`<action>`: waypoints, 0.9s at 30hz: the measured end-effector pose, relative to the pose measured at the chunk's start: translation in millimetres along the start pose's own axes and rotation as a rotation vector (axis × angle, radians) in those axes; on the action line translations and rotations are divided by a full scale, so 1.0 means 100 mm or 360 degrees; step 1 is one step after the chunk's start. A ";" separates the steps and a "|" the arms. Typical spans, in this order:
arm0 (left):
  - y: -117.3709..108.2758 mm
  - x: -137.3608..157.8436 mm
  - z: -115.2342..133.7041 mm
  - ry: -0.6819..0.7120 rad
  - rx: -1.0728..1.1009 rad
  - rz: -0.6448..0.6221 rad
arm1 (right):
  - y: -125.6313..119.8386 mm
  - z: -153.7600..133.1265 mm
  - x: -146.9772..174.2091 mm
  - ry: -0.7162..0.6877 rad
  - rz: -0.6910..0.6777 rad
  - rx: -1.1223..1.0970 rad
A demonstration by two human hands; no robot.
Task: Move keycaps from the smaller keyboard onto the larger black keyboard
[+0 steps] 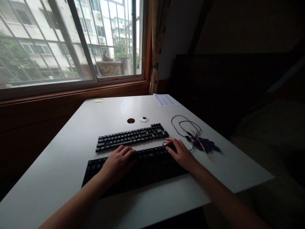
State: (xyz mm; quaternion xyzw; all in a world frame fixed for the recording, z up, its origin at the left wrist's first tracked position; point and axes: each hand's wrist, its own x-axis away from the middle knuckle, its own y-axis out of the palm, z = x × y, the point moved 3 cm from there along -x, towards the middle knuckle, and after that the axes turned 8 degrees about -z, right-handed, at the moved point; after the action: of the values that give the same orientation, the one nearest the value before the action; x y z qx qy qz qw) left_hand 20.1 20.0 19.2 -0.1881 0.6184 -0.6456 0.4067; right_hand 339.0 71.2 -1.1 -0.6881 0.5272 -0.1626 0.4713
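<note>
A black keyboard (147, 173) lies near the front edge of the white table, with keys visible along its far side and left end. My left hand (121, 160) is over its middle, fingers bent together and thumb close by; what the fingertips hold, if anything, is hidden. At the far right of the keyboard is my right hand (179, 152), thumb and fingers curled around something dark that I cannot make out. A thin dark loop shows beside those fingertips. Just beyond the keyboard, rows of black keycaps (131, 136) are laid out in keyboard order, with gaps toward the right.
On the right lie a coiled black cable (186, 122), a purple cloth-like item (207, 145) and a thin pale stick (200, 143). Farther back are a round hole (131, 121), a white ring-shaped cover (144, 119), printed paper (165, 100) and a yellow note (98, 100).
</note>
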 end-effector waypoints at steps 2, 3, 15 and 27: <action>0.00 0.00 0.00 0.0004 0.0001 0.0012 | 0.00 0.00 0.00 -0.0008 -0.0007 0.0024; 0.00 0.00 0.00 0.0004 0.0000 0.0018 | 0.01 0.00 0.00 -0.0013 -0.0011 0.0032; -0.01 0.00 0.01 -0.0006 -0.0005 -0.0014 | -0.01 -0.02 0.01 -0.0020 -0.0012 0.0002; 0.01 0.01 -0.01 -0.0011 0.0007 -0.0032 | -0.01 -0.02 0.01 -0.0014 -0.0015 0.0032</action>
State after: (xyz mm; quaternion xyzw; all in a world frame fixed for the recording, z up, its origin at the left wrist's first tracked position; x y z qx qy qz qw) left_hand 19.2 20.5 17.4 -0.1957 0.6137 -0.6502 0.4028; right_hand 338.5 69.6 0.5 -0.6864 0.5203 -0.1669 0.4799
